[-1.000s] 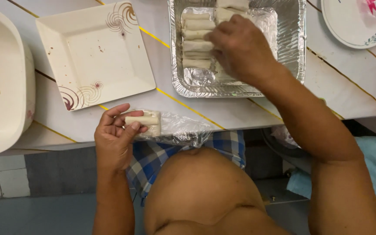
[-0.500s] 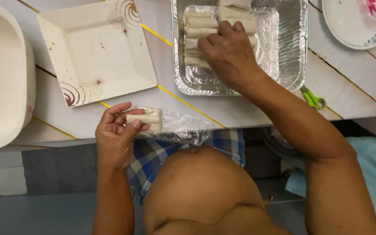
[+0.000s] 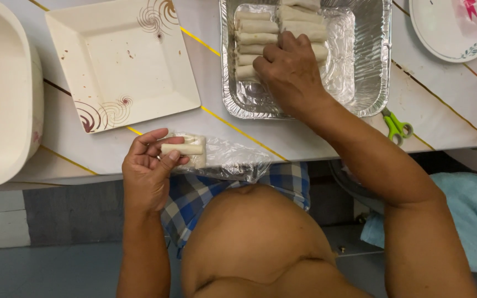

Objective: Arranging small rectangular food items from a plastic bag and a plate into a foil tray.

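Left hand (image 3: 147, 174) holds one roll (image 3: 181, 149) level at the near edge of the counter (image 3: 282, 138), fingers (image 3: 164, 161) and thumb closed on it along its length. A second roll (image 3: 200, 160) lies just behind it on a sheet of clear wrap (image 3: 233, 160); the two touch or nearly touch.

Right hand (image 3: 289, 69) rests palm down inside the foil tray (image 3: 371, 66), fingers curled over the stacked rolls (image 3: 258, 26). Whether they grip one roll or only press on the stack cannot be told.

Handling, as judged: the rolls look light, soft and thin-skinned, with a pale uncooked wrapper that would tear or unroll under a hard pinch. Best hold is at mid-length, thumb against two or three fingers, seam kept down. The surface appears dry, not slippery. The foil tray is light and would flex if lifted by one rim.

Count:
- Rolls at the left hand: two.
- Rolls in the tray: about eight visible in two columns; others may be hidden under the hand.
- Square plate (image 3: 117, 60): one, no rolls on it, only a few crumbs.
- Round plate (image 3: 448, 30): one, far right.
- Tub (image 3: 1, 94): one, far left.
- Green scissors (image 3: 396, 126): one pair, beside the tray's near right corner.
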